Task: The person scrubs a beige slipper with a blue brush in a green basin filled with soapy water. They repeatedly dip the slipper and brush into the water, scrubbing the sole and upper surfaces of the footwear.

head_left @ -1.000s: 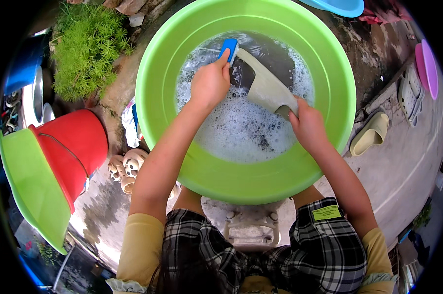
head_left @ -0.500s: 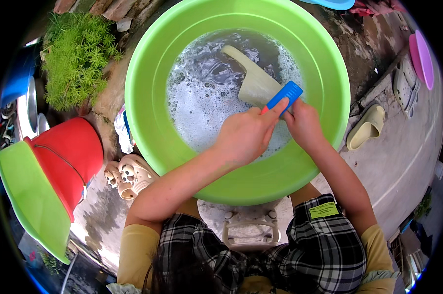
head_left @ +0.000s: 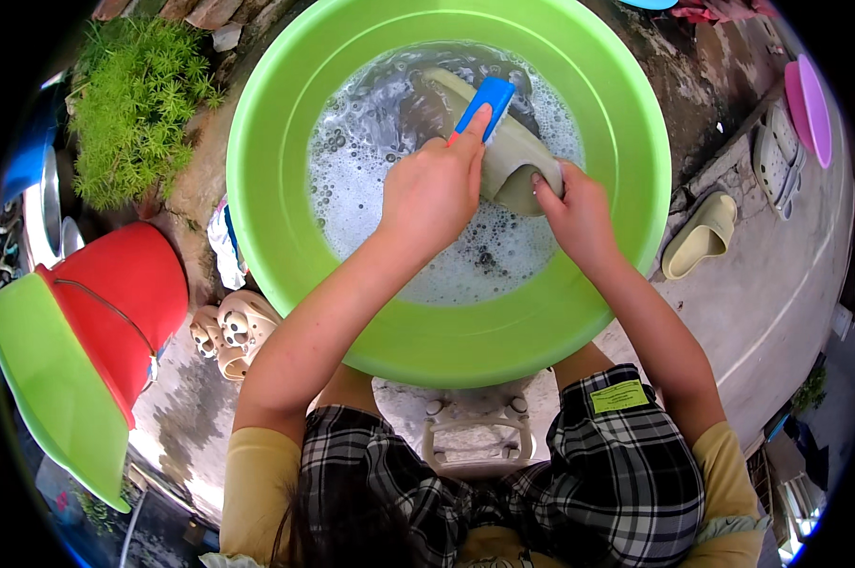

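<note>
Big green basin [head_left: 626, 237] fills upper centre, soapy water [head_left: 370, 180] free at its left. Beige slipper [head_left: 503, 151] lies upper centre in the suds; right hand [head_left: 574, 213] grasps its heel end. Left hand [head_left: 432, 194] clenched on blue brush [head_left: 484, 102], pressed onto the slipper.

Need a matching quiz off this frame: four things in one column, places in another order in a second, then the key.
1. blue brush
2. beige slipper
3. red bucket
4. second beige slipper

a. on the ground, right of the green basin
b. in the left hand
c. left of the basin, lying on its side
d. in the soapy water, held by the right hand

Pairs: 1-b, 2-d, 3-c, 4-a
</note>
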`<state>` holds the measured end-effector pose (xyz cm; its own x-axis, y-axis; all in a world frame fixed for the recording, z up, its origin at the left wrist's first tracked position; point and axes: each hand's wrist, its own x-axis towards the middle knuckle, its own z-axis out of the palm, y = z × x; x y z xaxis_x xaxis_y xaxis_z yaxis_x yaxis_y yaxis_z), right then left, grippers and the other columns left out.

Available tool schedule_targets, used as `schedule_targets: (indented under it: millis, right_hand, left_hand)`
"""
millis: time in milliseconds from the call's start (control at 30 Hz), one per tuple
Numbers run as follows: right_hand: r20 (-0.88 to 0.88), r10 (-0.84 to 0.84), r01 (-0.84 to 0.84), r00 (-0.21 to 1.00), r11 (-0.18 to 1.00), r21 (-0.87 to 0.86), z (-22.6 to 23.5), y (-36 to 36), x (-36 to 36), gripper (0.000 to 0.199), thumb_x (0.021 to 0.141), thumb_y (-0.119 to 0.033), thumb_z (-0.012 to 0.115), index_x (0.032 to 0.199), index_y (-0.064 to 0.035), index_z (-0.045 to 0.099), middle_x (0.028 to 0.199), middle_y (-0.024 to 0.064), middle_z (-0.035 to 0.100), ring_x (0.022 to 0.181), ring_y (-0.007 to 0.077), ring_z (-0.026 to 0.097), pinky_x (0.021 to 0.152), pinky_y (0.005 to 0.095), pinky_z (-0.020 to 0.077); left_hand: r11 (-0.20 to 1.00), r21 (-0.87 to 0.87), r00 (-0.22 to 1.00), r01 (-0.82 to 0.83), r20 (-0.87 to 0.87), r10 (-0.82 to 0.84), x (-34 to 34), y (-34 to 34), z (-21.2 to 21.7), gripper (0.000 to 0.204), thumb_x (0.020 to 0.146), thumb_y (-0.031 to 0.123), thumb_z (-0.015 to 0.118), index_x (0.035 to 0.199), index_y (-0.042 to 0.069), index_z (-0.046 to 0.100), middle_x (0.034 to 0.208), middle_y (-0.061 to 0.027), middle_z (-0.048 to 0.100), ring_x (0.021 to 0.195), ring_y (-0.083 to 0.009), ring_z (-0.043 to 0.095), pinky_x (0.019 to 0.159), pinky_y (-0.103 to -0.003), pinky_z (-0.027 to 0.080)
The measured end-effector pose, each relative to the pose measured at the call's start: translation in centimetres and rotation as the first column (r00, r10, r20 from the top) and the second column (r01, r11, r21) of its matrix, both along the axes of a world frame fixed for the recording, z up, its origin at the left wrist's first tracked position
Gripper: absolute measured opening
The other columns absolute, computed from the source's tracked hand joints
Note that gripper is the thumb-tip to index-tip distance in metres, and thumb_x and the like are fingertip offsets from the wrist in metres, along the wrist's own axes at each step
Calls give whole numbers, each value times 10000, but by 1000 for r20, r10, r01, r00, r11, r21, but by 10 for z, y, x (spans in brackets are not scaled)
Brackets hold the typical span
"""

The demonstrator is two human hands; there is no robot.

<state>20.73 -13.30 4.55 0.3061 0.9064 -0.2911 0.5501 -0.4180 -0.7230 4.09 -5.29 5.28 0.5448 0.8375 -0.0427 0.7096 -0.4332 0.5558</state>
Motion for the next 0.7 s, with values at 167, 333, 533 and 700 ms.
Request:
schedule_targets:
  millis: [167, 333, 533, 700]
  right_hand:
    - [6, 31, -31, 1000, 997, 74, -20, -9, 14, 181, 810, -112, 564, 889, 50, 571, 632, 171, 580, 585, 256, 611, 517, 374, 450]
    - [-571, -376, 345, 730, 924, -168, -4, 1, 14, 255, 846, -95, 489, 1058, 34, 550, 824, 96, 627, 721, 177, 632, 622, 324, 542]
    - [-643, -317, 231, 697, 948, -217, 1, 1, 9, 477, 867, -77, 424, 1332, -15, 335, 1123, 142, 528, 954, 202, 597, 745, 330, 553]
    - [-678, -318, 223, 662, 948, -228, -1, 1, 10, 482, 863, -66, 412, 1337, -25, 335, 1160, 128, 510, 986, 205, 584, 782, 345, 548]
  left_hand:
    - [960, -162, 941, 229, 288, -176, 8, -53, 14, 472, 849, 86, 547, 1309, 152, 469, 630, -107, 513, 546, -265, 534, 478, -384, 434]
    - [976, -86, 976, 202, 102, -193, -13, -61, -2, 502, 841, 78, 552, 1326, 167, 454, 615, -98, 496, 496, -257, 510, 459, -366, 429]
    - [947, -303, 980, 105, 195, -46, -13, -59, -3, 445, 874, 103, 519, 1315, 133, 462, 687, -142, 563, 530, -310, 541, 508, -397, 434]
    - [906, -414, 989, 89, 145, -31, 12, -47, 8, 448, 907, 114, 460, 1340, 31, 382, 709, -196, 590, 588, -365, 567, 559, -436, 436]
